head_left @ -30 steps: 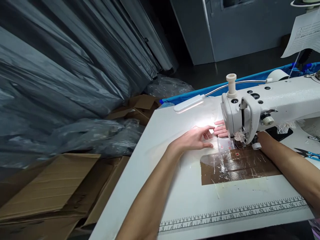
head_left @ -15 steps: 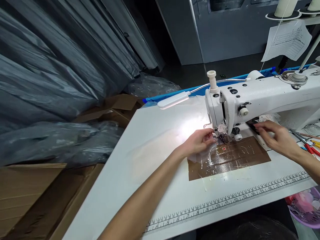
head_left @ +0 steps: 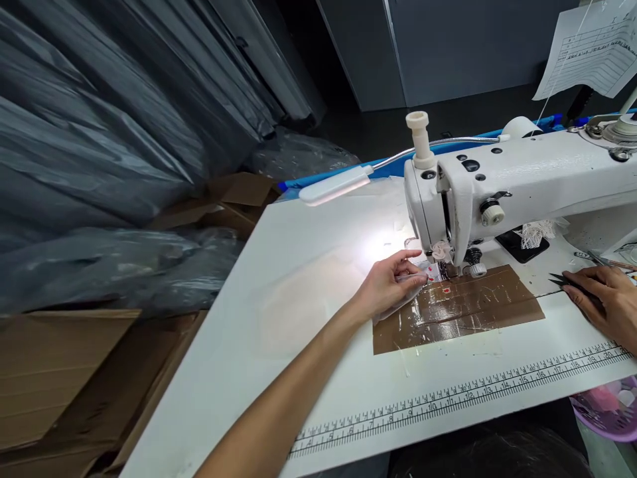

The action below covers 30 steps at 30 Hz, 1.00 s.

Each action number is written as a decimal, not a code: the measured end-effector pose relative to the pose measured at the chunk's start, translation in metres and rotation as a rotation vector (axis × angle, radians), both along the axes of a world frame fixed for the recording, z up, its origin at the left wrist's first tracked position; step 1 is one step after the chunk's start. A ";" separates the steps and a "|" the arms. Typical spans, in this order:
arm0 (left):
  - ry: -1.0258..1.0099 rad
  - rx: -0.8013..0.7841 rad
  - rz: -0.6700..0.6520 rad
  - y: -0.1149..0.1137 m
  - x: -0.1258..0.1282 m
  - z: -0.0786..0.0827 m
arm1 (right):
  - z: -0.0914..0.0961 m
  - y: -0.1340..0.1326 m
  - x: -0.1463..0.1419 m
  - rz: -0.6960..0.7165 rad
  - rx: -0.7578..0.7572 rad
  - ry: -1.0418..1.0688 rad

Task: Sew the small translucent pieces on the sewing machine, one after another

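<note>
Clear plastic piece (head_left: 432, 275): thin, transparent, glossy, with small red marks. It lies flat on the surface, far end at the needle of the sewing machine (head_left: 522, 182), near-left part pinched under your left hand (head_left: 391, 289). Its right edge overlaps the brown taped patch (head_left: 478, 309).

Black snips (head_left: 565, 283): slim, dark, pointed tips facing left. They lie flat at the right of the surface, handle end hidden under your right hand (head_left: 604, 305); grip not discernible.

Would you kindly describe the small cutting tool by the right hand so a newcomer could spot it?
Start at the white sewing machine on the white table; right of the brown taped patch before it rests the right hand. From under it poke small black snips, the only black, sharp-pointed thing touching that hand.
</note>
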State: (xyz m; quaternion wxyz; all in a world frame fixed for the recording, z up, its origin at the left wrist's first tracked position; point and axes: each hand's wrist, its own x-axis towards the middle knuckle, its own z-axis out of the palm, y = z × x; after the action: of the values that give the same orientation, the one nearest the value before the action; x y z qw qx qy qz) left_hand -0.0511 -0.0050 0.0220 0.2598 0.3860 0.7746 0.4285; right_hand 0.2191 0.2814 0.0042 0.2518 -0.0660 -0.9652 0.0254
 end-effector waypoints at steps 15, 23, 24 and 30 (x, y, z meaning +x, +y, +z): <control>-0.441 0.048 0.115 0.007 0.031 0.017 | 0.028 -0.083 -0.052 0.159 -0.725 -0.183; -0.518 0.102 0.156 0.008 0.031 0.011 | 0.022 -0.099 -0.111 0.193 -0.532 -0.245; -0.520 0.107 0.164 0.008 0.031 0.011 | 0.021 -0.099 -0.113 0.190 -0.497 -0.243; -0.529 0.131 0.146 0.007 0.031 0.015 | 0.017 -0.105 -0.115 0.223 -0.238 -0.276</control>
State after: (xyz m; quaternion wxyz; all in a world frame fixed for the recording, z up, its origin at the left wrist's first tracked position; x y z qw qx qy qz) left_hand -0.0199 0.0022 0.0366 0.3957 0.2201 0.6763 0.5810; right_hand 0.1040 0.1763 0.0209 0.1031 0.0091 -0.9821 0.1576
